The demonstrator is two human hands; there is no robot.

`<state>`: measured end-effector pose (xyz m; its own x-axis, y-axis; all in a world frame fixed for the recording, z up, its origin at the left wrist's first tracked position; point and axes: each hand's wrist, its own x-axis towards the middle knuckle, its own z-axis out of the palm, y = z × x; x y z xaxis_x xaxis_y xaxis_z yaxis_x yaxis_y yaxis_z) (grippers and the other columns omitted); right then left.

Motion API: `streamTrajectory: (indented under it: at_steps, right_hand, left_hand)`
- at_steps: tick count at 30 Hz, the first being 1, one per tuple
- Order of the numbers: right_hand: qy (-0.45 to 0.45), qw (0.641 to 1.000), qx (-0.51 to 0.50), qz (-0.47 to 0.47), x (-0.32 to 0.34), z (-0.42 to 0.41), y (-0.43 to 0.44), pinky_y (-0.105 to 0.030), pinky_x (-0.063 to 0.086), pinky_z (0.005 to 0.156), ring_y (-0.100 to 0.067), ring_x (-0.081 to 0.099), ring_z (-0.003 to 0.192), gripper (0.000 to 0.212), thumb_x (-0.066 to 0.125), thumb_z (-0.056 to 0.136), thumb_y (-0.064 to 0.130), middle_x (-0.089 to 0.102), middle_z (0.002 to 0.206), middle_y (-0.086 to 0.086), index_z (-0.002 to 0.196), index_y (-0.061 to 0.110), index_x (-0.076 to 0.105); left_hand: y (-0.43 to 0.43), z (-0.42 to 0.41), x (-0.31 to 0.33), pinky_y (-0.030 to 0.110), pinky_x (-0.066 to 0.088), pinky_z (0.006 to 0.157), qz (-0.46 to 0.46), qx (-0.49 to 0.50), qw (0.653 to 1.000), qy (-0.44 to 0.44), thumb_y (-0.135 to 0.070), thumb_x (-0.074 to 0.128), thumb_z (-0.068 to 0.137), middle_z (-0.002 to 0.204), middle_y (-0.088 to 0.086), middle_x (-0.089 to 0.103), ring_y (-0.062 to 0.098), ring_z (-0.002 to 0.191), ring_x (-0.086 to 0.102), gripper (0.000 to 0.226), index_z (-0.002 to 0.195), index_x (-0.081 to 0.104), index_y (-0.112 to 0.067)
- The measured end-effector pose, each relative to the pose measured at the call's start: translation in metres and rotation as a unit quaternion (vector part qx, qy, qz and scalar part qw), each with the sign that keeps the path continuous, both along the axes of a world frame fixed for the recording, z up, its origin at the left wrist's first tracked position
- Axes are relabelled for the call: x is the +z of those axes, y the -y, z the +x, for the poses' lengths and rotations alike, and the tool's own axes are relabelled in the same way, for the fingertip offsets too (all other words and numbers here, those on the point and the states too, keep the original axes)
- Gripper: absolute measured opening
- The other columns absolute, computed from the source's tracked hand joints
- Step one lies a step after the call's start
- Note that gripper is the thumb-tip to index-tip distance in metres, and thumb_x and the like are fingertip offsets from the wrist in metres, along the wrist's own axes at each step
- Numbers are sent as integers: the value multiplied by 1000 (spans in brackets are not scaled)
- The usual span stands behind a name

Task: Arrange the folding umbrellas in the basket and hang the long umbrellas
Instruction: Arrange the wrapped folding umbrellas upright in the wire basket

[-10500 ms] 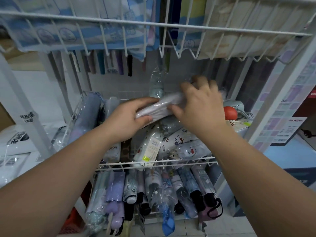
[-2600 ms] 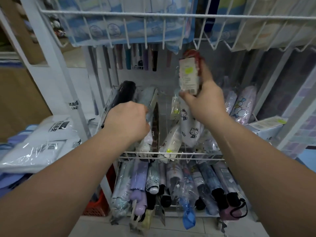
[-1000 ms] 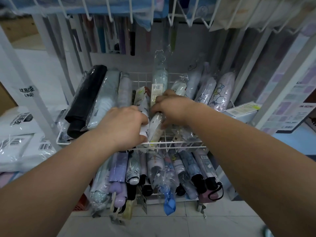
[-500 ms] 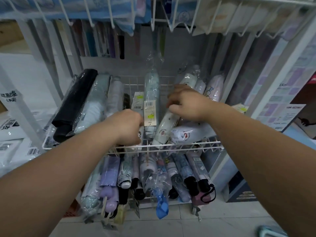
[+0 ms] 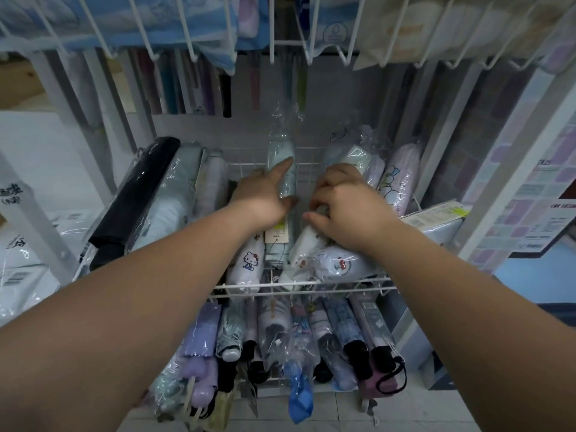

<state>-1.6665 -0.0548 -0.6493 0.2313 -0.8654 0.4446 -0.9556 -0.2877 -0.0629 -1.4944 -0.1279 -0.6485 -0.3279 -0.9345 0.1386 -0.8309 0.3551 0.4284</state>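
Note:
The white wire basket (image 5: 311,286) holds several wrapped folding umbrellas lying side by side. My left hand (image 5: 265,198) lies on a pale green folding umbrella (image 5: 280,151) in the middle, index finger straight along it and thumb across it. My right hand (image 5: 343,201) curls its fingers and thumb over a white folding umbrella (image 5: 304,244) just to the right. A Hello Kitty umbrella (image 5: 249,260) lies under my left wrist. A black umbrella (image 5: 137,194) lies at the far left. Long umbrellas (image 5: 224,88) hang behind the basket.
A lower wire basket (image 5: 299,380) holds several more folding umbrellas with handles toward me. An upper wire rack (image 5: 271,42) with packaged goods overhangs the work area. Bagged white items (image 5: 18,244) sit on the left, a boxed item (image 5: 436,216) on the right.
My left hand has moved from the basket's front up onto the pale green umbrella, and its fingers have straightened. My right hand stays on the white umbrellas at the right.

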Motion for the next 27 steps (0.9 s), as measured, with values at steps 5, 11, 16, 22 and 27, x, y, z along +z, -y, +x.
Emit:
streamTrajectory:
  at_steps: [5, 11, 16, 22, 27]
  right_hand:
    - [26, 999, -12, -41, -4, 1, 4, -40, 50, 94, -26, 45, 122, 46, 48, 72, 50, 64, 95, 0, 84, 18, 79]
    - [32, 996, -7, -78, -7, 0, 5, -38, 51, 93, -31, 51, 116, 32, 61, 68, 41, 65, 87, 0, 79, 17, 80]
    - [38, 994, -20, -102, -6, 1, 1, -37, 51, 90, -33, 55, 110, 27, 65, 66, 35, 66, 84, -2, 74, 13, 79]
    - [52, 993, -26, -105, -7, 0, -1, -33, 50, 88, -33, 54, 110, 25, 67, 66, 34, 66, 86, -1, 72, 14, 79]
    - [69, 991, -15, -115, -8, 0, -2, -27, 45, 87, -31, 55, 110, 23, 65, 67, 32, 65, 83, 0, 72, 15, 79]
  left_hand:
    - [5, -4, -4, 38, 46, 106, 3, -7, 1000, 1, -42, 67, 90, 144, 15, 49, 36, 128, 52, 79, 151, 20, -57]
    - [-4, 7, -14, 35, 45, 105, -14, -33, 999, 32, -40, 74, 83, 139, 18, 49, 36, 125, 52, 77, 148, 34, -52]
    - [-15, 12, -20, 34, 45, 104, -29, -50, 998, 35, -38, 73, 85, 134, 17, 53, 34, 123, 55, 62, 142, 50, -41]
    - [-22, 24, -26, 19, 44, 92, -7, -98, 995, 4, -21, 53, 101, 129, -4, 68, 17, 118, 62, 29, 121, 72, -31]
    - [-12, 25, -18, 29, 46, 71, -30, -35, 996, -70, -22, 55, 97, 103, 7, 67, 29, 90, 66, 26, 122, 53, -29]
